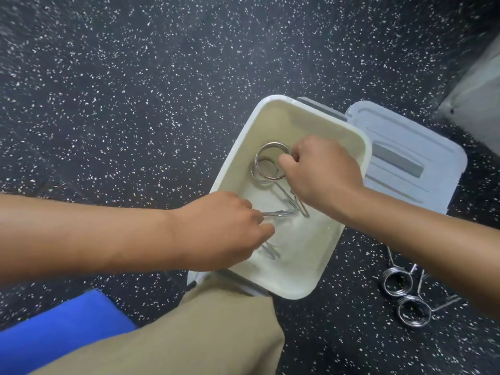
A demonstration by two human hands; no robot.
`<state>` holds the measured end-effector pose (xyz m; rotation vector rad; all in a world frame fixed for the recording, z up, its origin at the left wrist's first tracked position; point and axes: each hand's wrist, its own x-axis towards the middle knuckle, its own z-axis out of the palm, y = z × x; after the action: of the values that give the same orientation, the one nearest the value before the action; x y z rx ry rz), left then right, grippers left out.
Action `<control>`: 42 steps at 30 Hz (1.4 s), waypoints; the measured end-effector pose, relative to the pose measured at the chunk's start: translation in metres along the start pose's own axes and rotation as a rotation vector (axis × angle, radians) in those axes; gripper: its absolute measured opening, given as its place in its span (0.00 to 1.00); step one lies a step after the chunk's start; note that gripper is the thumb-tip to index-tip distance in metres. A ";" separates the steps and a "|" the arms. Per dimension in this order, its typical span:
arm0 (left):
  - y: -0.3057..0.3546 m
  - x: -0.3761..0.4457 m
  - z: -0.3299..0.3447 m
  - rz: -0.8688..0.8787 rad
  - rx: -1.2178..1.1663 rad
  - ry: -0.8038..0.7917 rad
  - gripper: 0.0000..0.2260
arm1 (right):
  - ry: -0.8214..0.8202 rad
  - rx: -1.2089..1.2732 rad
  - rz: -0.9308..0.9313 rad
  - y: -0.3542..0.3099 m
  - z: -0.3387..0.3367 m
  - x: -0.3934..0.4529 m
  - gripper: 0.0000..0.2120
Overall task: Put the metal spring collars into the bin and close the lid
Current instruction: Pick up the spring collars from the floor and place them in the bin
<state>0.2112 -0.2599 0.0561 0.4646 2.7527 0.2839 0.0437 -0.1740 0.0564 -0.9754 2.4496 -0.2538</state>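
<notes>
A white plastic bin [297,277] stands open on the floor, its grey-white lid [422,147] flipped back to the right. Both hands are inside it. My right hand [322,169] pinches the coil of a metal spring collar [266,169] near the bin's far end. My left hand [230,228] is closed around another collar [278,213], whose handles stick out past my fingers; its coil is hidden. Two more spring collars [397,282] [414,311] lie on the floor right of the bin, partly under my right forearm.
The floor [135,90] is black rubber with white specks. My knee in tan trousers [216,328] touches the bin's near edge. A blue pad [62,334] lies at lower left. A grey object [476,90] stands at the upper right.
</notes>
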 end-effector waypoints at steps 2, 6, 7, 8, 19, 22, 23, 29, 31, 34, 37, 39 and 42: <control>0.002 0.000 0.000 -0.013 -0.011 0.000 0.05 | -0.029 -0.031 0.024 0.000 0.017 0.009 0.16; 0.006 0.003 0.000 -0.016 -0.027 0.001 0.05 | -0.056 -0.085 0.041 0.001 0.045 0.023 0.12; 0.007 0.004 0.000 -0.017 -0.026 -0.003 0.05 | -0.059 -0.085 0.052 0.001 0.050 0.026 0.11; 0.007 0.005 0.000 -0.017 -0.027 -0.008 0.05 | -0.062 -0.086 0.065 0.001 0.053 0.029 0.10; 0.006 0.014 -0.004 -0.021 -0.021 0.075 0.07 | -0.070 -0.136 0.049 0.007 0.056 0.032 0.16; 0.003 0.015 -0.008 -0.021 -0.035 0.139 0.09 | -0.063 -0.118 0.036 0.012 0.044 0.027 0.13; 0.003 0.016 -0.009 -0.023 -0.034 0.142 0.09 | -0.055 -0.113 0.031 0.014 0.040 0.024 0.13; 0.007 0.028 -0.014 -0.025 -0.014 0.104 0.09 | 0.001 -0.028 0.000 0.025 0.019 0.011 0.16; 0.009 0.032 -0.018 -0.026 -0.030 0.089 0.09 | -0.002 0.028 -0.008 0.026 0.008 0.006 0.17; 0.014 0.044 -0.027 -0.071 -0.036 0.008 0.12 | 0.009 0.104 -0.033 0.031 -0.015 -0.007 0.17; 0.021 0.059 -0.040 -0.104 -0.011 -0.026 0.14 | 0.011 0.087 -0.055 0.044 -0.039 -0.023 0.18; 0.026 0.071 -0.048 -0.122 -0.025 -0.020 0.14 | -0.006 0.075 -0.053 0.061 -0.056 -0.035 0.18; 0.032 0.081 -0.055 -0.122 -0.054 0.003 0.14 | -0.031 0.050 -0.044 0.083 -0.074 -0.052 0.18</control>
<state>0.1282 -0.2094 0.0915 0.2808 2.7546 0.3275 -0.0108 -0.0783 0.1109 -1.0052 2.3846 -0.3116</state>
